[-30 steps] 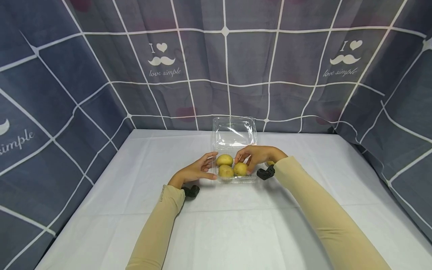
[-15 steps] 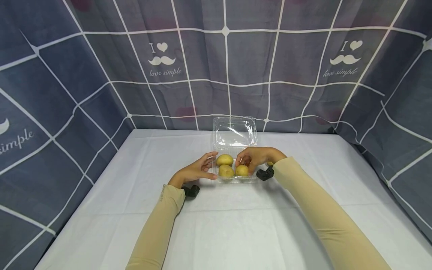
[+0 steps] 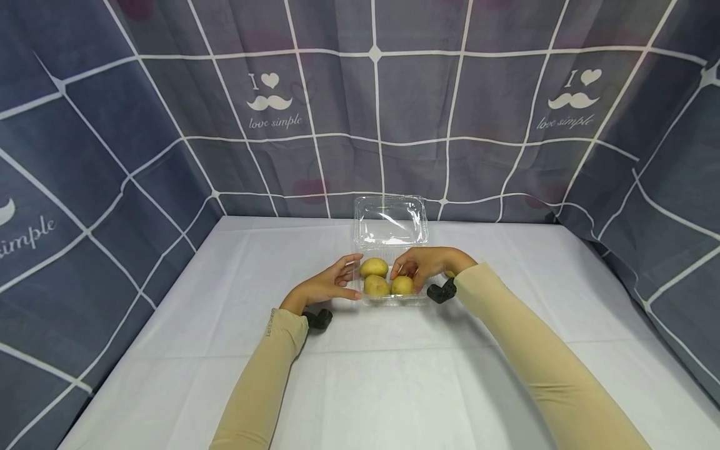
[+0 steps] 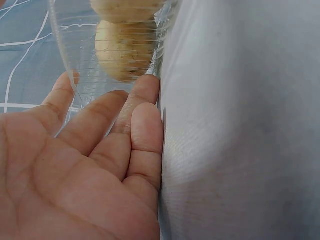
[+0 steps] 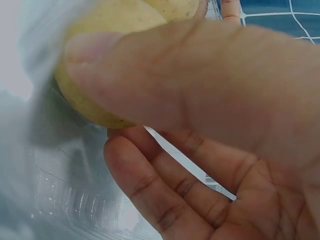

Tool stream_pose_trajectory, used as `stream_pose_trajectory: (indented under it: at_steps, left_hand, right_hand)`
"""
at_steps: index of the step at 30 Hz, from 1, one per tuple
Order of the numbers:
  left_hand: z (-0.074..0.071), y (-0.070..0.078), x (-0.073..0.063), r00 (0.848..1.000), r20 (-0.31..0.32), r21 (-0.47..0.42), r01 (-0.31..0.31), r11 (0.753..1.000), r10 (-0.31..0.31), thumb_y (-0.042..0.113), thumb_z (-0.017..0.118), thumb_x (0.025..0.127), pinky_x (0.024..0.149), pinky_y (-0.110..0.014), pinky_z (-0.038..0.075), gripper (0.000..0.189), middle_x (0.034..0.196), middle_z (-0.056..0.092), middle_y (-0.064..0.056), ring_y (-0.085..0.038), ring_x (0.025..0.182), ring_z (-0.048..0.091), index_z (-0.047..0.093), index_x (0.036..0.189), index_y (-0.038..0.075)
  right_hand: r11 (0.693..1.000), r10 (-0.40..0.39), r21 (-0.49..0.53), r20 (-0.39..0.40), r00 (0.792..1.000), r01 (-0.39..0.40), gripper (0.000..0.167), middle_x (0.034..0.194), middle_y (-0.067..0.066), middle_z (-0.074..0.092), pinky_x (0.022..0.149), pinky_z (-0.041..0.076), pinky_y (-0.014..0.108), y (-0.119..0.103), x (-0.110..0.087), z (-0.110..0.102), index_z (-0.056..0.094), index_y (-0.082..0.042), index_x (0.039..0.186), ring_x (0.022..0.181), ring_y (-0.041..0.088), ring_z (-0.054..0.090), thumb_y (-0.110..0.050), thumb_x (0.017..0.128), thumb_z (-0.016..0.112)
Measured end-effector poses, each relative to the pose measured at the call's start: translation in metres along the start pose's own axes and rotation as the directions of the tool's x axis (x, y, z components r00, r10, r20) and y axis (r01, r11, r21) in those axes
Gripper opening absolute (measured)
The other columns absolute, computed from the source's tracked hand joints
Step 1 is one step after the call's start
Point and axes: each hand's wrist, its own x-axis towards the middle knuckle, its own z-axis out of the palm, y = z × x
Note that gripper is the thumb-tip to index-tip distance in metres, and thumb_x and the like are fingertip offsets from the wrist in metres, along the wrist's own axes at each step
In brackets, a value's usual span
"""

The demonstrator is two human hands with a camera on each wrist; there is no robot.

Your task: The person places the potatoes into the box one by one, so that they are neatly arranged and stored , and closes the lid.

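Note:
A clear plastic clamshell box (image 3: 394, 300) stands on the table with its lid (image 3: 392, 220) raised at the back. Inside are three yellow potatoes: a back left one (image 3: 374, 267), a front left one (image 3: 376, 285) and a front right potato (image 3: 402, 285). My right hand (image 3: 429, 261) reaches into the box and grips the front right potato, thumb in front and fingers behind. In the right wrist view the thumb (image 5: 150, 80) covers much of that potato. My left hand (image 3: 329, 282) is at the box's left wall, fingers (image 4: 145, 125) extended along it, the little-finger side down on the cloth.
Another yellow potato (image 3: 450, 273) lies right of the box, mostly hidden behind my right wrist. A white cloth (image 3: 371, 387) covers the table. Dark grey checked curtains (image 3: 416, 94) enclose the back and both sides. Each wrist carries a black camera mount (image 3: 442, 290).
Over the last second my right hand has lowered slightly with the potato, which now sits a little lower at the box's front right. My left hand has stayed put.

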Motion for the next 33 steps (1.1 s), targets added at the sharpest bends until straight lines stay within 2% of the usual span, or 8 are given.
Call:
stream_pose_trajectory:
  at_steps: [6,10,17,22,26,33]
  left_hand:
    - [0.0,-0.001,0.0,1.0,-0.005,0.0,0.001,1.0,-0.001,0.004,0.079,0.097,0.132,-0.054,0.022,0.099,0.178,0.019,-0.021,-0.04,0.164,0.021,0.016,0.173,0.01]
    - [0.0,-0.001,0.0,1.0,-0.004,-0.003,0.001,1.0,-0.001,0.004,0.079,0.097,0.132,-0.054,0.022,0.099,0.178,0.019,-0.021,-0.04,0.164,0.02,0.016,0.173,0.011]
    - [0.0,-0.001,0.0,1.0,-0.004,0.001,0.013,1.0,-0.013,0.007,0.08,0.097,0.132,-0.054,0.023,0.1,0.177,0.02,-0.022,-0.039,0.164,0.021,0.016,0.173,0.013]
    - [0.0,0.0,0.0,1.0,-0.009,0.004,0.018,1.0,-0.018,0.007,0.08,0.097,0.132,-0.054,0.023,0.099,0.178,0.019,-0.022,-0.039,0.164,0.02,0.017,0.173,0.013]
    - [0.001,0.001,-0.001,1.0,-0.011,0.002,0.023,1.0,-0.023,0.007,0.08,0.097,0.132,-0.054,0.024,0.099,0.178,0.019,-0.022,-0.04,0.164,0.021,0.017,0.173,0.014]
    - [0.0,0.0,-0.001,1.0,-0.008,-0.001,0.023,1.0,-0.023,0.009,0.081,0.096,0.132,-0.054,0.023,0.101,0.177,0.019,-0.023,-0.04,0.164,0.021,0.016,0.174,0.013]
  right_hand:
    - [0.999,-0.019,-0.041,-0.013,1.0,0.019,0.057,0.133,0.024,0.071,0.108,0.052,0.039,-0.001,-0.001,0.001,0.063,0.014,0.133,0.121,0.026,0.066,0.017,0.079,0.079]
    - [0.999,-0.025,-0.046,-0.031,0.999,0.024,0.058,0.137,0.027,0.069,0.115,0.049,0.046,0.0,-0.002,0.001,0.063,0.014,0.135,0.132,0.036,0.063,0.015,0.08,0.081]
    - [1.0,-0.011,-0.02,-0.08,0.997,0.01,0.063,0.142,0.028,0.065,0.115,0.051,0.046,0.003,-0.004,0.002,0.06,0.013,0.139,0.135,0.039,0.061,0.011,0.081,0.083]
    - [1.0,-0.018,0.022,-0.121,0.993,0.021,0.056,0.144,0.029,0.063,0.115,0.051,0.048,0.006,-0.007,0.001,0.059,0.013,0.14,0.135,0.043,0.061,0.009,0.087,0.078]
    - [0.997,-0.027,0.071,-0.155,0.987,0.039,0.052,0.141,0.029,0.064,0.112,0.052,0.047,0.007,-0.011,0.0,0.06,0.014,0.138,0.132,0.043,0.062,0.008,0.09,0.077]
    - [0.989,-0.057,0.12,-0.208,0.977,0.083,0.054,0.14,0.031,0.065,0.111,0.052,0.046,0.01,-0.017,0.0,0.058,0.016,0.14,0.131,0.047,0.061,0.003,0.091,0.078]
